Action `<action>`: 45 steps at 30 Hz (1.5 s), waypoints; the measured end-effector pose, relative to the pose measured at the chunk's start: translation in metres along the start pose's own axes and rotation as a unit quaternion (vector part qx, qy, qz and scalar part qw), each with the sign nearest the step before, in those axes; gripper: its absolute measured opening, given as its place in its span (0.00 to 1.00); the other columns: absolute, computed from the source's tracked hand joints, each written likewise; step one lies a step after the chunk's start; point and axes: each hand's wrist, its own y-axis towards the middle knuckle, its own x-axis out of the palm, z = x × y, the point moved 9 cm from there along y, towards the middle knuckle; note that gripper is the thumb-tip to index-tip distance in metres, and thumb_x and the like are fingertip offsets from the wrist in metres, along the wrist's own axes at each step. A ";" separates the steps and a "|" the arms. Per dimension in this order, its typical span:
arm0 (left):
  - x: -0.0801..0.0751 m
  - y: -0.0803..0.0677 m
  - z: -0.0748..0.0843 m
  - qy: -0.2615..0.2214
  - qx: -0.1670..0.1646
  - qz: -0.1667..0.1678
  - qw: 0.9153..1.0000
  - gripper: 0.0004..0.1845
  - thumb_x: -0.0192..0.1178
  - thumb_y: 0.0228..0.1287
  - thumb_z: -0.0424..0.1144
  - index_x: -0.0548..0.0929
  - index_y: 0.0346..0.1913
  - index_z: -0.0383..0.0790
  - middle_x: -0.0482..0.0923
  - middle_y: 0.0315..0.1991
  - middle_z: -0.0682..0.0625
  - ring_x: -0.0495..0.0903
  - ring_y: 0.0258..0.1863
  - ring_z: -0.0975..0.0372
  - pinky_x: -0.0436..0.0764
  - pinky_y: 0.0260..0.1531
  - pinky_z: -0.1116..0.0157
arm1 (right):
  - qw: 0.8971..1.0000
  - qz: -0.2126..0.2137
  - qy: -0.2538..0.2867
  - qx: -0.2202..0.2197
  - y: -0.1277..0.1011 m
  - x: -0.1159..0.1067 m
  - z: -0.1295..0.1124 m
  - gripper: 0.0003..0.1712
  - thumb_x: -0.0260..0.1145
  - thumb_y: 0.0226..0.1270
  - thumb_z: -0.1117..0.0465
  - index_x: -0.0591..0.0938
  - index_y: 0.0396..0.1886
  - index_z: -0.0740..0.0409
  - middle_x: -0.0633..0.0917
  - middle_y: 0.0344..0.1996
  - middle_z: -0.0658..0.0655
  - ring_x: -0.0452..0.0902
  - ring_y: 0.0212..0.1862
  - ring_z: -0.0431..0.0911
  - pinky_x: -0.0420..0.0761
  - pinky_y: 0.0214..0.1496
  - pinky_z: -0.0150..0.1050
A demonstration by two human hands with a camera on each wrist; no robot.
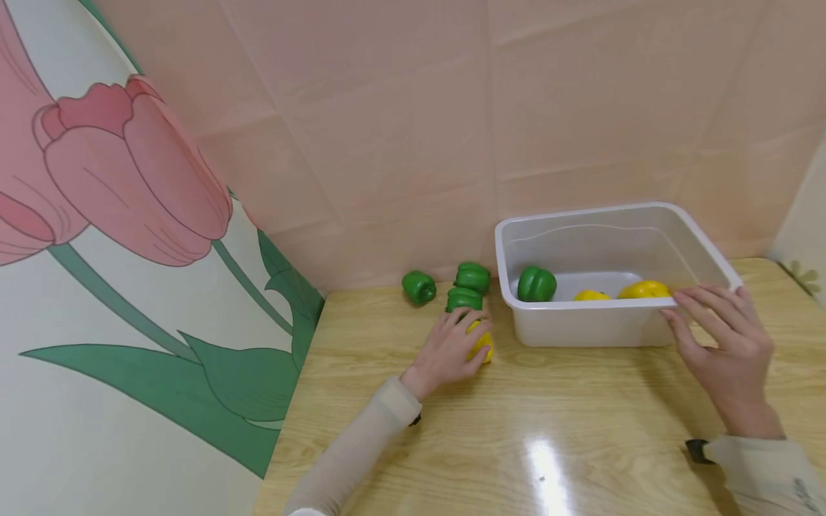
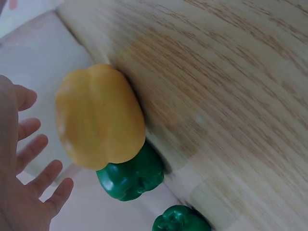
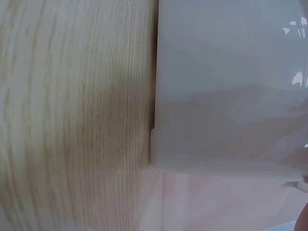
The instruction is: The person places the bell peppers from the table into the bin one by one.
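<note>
In the head view my left hand (image 1: 449,351) is spread over a yellow bell pepper (image 1: 480,342) on the table. The left wrist view shows the fingers (image 2: 57,196) parted, with a gap between them and the yellow pepper (image 2: 101,117). Just behind that pepper are green bell peppers (image 1: 464,299), and another green pepper (image 1: 419,287) lies to their left. My right hand (image 1: 729,344) holds the front right rim of a pale plastic bin (image 1: 594,324), fingers over the edge and thumb outside. The right wrist view has mostly the bin's wall (image 3: 231,96).
Inside the bin are a green pepper (image 1: 537,284) at the left and two yellow peppers (image 1: 645,289) toward the right. The wooden table (image 1: 477,444) meets a pink cloth backdrop (image 1: 387,179) behind and a tulip-painted wall (image 1: 161,301) at left.
</note>
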 end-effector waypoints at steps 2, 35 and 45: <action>0.002 -0.001 0.000 -0.001 -0.001 -0.006 1.000 0.24 0.61 0.76 0.53 0.81 0.68 0.49 0.76 0.71 0.51 0.74 0.69 0.53 0.81 0.62 0.54 | 1.000 -0.001 -0.003 -0.001 0.000 0.000 0.000 0.20 0.80 0.66 0.50 0.94 0.40 0.64 0.93 0.41 0.66 0.89 0.53 0.58 0.77 0.72 0.51; 0.035 -0.010 0.009 0.023 0.048 -0.094 0.994 0.23 0.59 0.77 0.55 0.81 0.68 0.53 0.73 0.74 0.49 0.66 0.76 0.50 0.82 0.64 0.48 | 1.000 -0.002 -0.006 -0.004 -0.001 0.000 0.001 0.20 0.80 0.66 0.49 0.94 0.40 0.64 0.93 0.41 0.67 0.88 0.52 0.60 0.77 0.72 0.53; 0.042 -0.013 0.011 0.049 0.064 -0.111 0.991 0.24 0.61 0.77 0.56 0.79 0.70 0.56 0.69 0.76 0.52 0.63 0.78 0.50 0.81 0.66 0.51 | 1.000 -0.001 -0.005 0.001 -0.001 0.000 0.001 0.20 0.80 0.66 0.49 0.94 0.40 0.64 0.93 0.41 0.66 0.89 0.53 0.59 0.77 0.73 0.54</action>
